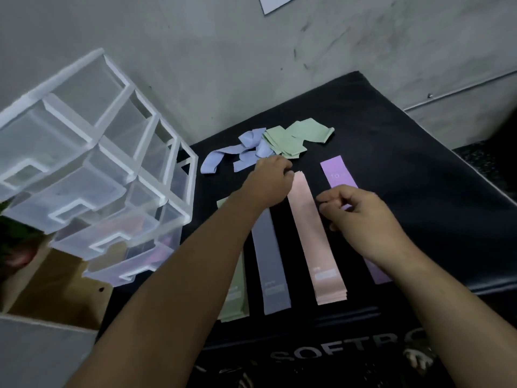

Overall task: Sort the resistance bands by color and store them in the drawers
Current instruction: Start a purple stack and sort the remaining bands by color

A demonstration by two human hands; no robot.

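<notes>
pink stack (313, 236) flat on table (419, 163), long axis near-far | L hand (272, 180) at its far end, fingers curled, pinching tip | R hand (361, 219) just right of mid-length, fingers loosely curled, grip unclear | drawers (92, 177) far left, L hand nearer

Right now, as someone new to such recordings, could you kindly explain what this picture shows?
There is no machine: a person wears a head camera looking down at their bare hands. On the black mat lie flat resistance bands in rows: a green stack, a grey-blue band, a pink stack, a purple band. Behind them sit loose blue bands and loose green bands. A clear drawer unit stands at the left. The left hand is at the pink stack's far end, the right hand by its edge, fingers curled; whether either holds it is unclear.
</notes>
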